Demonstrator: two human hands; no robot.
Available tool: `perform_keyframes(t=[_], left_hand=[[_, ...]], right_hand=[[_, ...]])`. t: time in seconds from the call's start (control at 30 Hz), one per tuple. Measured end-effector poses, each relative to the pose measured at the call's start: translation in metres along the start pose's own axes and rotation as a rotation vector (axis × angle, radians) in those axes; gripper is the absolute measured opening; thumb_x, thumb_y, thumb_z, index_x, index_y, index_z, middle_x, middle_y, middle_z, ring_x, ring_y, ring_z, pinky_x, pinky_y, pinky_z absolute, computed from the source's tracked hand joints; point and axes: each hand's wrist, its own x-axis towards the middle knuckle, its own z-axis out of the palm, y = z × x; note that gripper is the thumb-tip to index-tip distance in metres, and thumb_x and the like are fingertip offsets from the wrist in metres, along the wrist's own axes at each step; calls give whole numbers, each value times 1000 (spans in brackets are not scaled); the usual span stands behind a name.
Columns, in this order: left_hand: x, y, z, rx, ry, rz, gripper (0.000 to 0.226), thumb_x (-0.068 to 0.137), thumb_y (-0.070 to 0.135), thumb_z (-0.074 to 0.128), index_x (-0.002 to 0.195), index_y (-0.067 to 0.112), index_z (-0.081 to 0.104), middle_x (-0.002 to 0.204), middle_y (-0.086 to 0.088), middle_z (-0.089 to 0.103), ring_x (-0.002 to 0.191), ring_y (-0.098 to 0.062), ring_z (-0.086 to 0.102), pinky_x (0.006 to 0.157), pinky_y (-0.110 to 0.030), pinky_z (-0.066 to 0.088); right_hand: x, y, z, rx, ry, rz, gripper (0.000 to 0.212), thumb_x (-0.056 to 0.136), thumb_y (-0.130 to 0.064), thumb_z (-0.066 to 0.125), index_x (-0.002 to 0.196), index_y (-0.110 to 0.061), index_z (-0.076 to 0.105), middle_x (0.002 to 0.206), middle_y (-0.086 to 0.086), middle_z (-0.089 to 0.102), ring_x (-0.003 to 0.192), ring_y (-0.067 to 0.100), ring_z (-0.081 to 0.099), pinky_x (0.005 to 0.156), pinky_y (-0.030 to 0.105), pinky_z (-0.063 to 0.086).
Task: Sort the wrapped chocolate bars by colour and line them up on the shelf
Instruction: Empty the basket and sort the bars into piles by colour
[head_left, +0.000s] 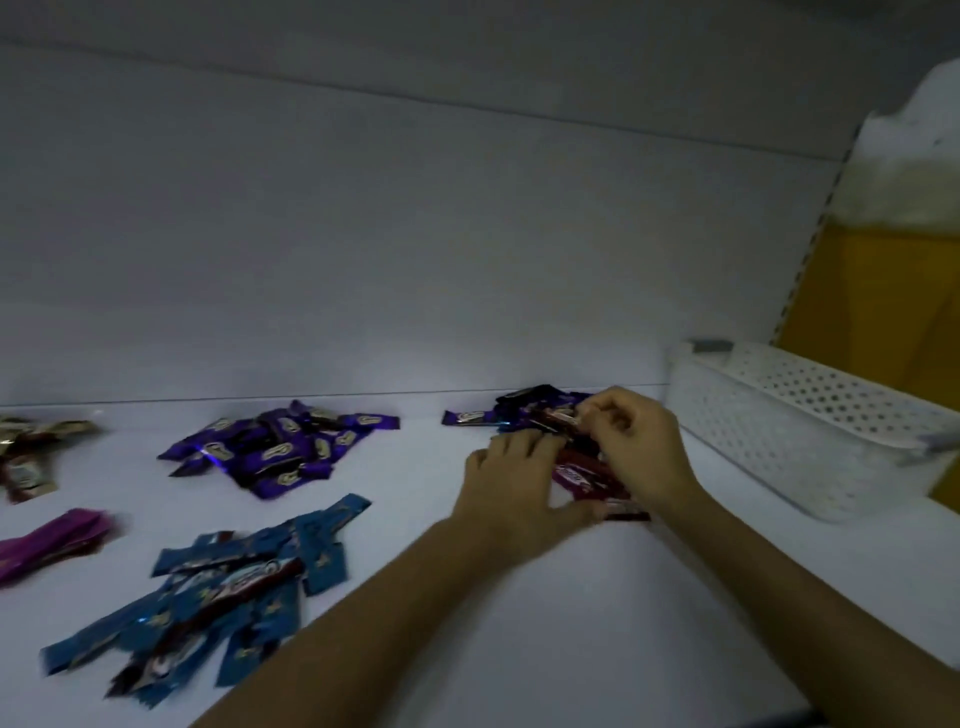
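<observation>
Wrapped chocolate bars lie in heaps on the white shelf (467, 597). A purple heap (280, 447) sits mid-back, a blue heap (223, 587) at front left, some magenta bars (47, 540) at far left, and brown-gold ones (31, 452) in the back left corner. A mixed pile (540, 415) of purple and dark red bars lies at the back right. My left hand (509, 483) rests on that pile with fingers spread. My right hand (634, 441) pinches a dark red bar (556, 418) above it. More red bars (582, 478) lie between my hands.
A white perforated plastic basket (789, 421) stands at the right end of the shelf, close to my right hand. The shelf's back wall (363, 260) rises behind the heaps. A yellow panel (883, 312) shows beyond the shelf upright at right.
</observation>
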Motion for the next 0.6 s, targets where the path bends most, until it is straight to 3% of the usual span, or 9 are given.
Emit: perform_keyframes(t=[0.07,0.13,0.23,0.3,0.43,0.53,0.6], left_hand=[[10,17,13,6,-61,5,99,74,78,53,151,30,13,158,0,17,145,-22,11,117,-51,7],[20,24,22,52,-49,3,107,71,80,53,152,30,5,161,2,6,147,-22,-2,117,-55,-3],[29,16,31,97,106,-72,100,73,80,48,151,32,9,161,3,6,148,-21,-3,115,-54,-1],[33,10,32,45,85,-161,102,72,82,46,151,30,8,161,2,5,148,-25,-2,115,-55,3],[36,7,32,-1,-16,-197,115,64,86,50,152,31,0,162,0,0,148,-28,-1,116,-56,10],[37,5,30,-12,-52,-188,118,59,88,52,151,37,-2,162,2,-2,148,-24,1,116,-55,8],[37,5,30,2,-55,-158,115,60,88,53,151,38,4,162,4,2,148,-22,5,117,-53,10]], right_hand=[[12,25,-11,-80,75,62,12,91,-20,58,82,-20,67,79,-3,68,74,10,63,71,29,53],[22,42,-12,-148,-20,134,21,94,-32,53,93,-18,68,93,6,68,86,21,63,82,38,51],[23,54,-4,-334,-207,196,33,93,-52,44,103,-33,68,105,-1,67,98,20,60,89,37,44],[22,54,-3,-451,-242,154,29,91,-56,45,102,-40,66,108,-5,64,103,18,56,88,34,36],[14,50,-9,-260,-317,71,14,88,-33,59,96,-37,69,106,-10,63,102,10,55,95,34,39],[7,38,-7,45,-394,24,18,89,-13,58,87,-25,72,92,-14,67,93,1,59,88,20,43],[7,31,-5,195,-311,97,19,91,-10,55,88,-18,72,93,-10,68,92,5,62,87,20,47]])
